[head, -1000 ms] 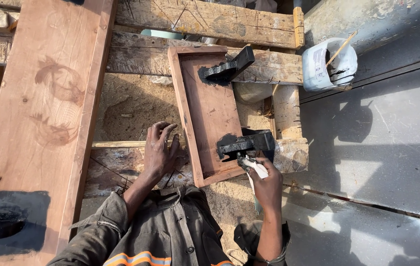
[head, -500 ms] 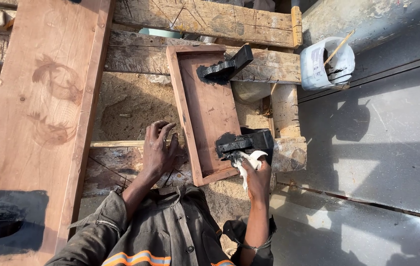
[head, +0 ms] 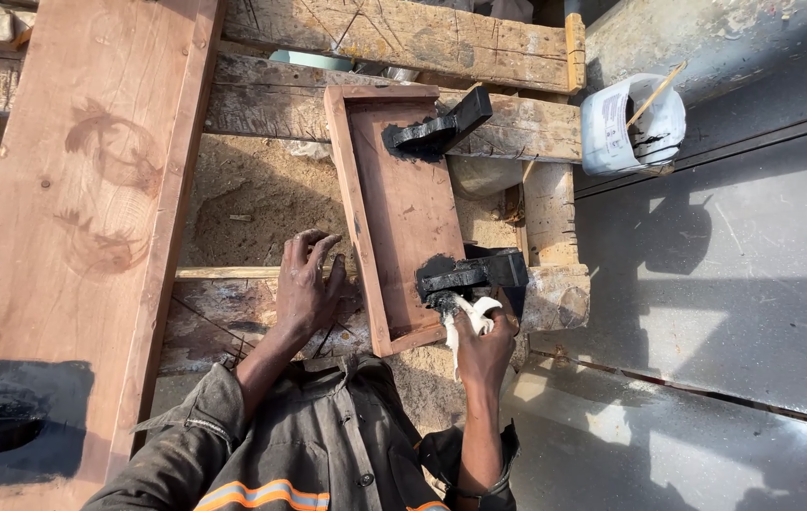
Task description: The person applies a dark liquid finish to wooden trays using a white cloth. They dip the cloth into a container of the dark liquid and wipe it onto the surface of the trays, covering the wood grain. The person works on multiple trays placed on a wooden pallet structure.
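One wooden tray. Two black brackets on tray's right side: far bracket, near bracket. One white rag just below near bracket. Two hands: left hand left of tray, right hand at tray's near right corner. One white bucket right of tray, one stick in it. One wide plank left of tray.

Outdoor work site in strong sunlight; hard shadows fall across the grey concrete floor at right; sandy ground lies between rough timber beams; a wide reddish plank runs along the left.
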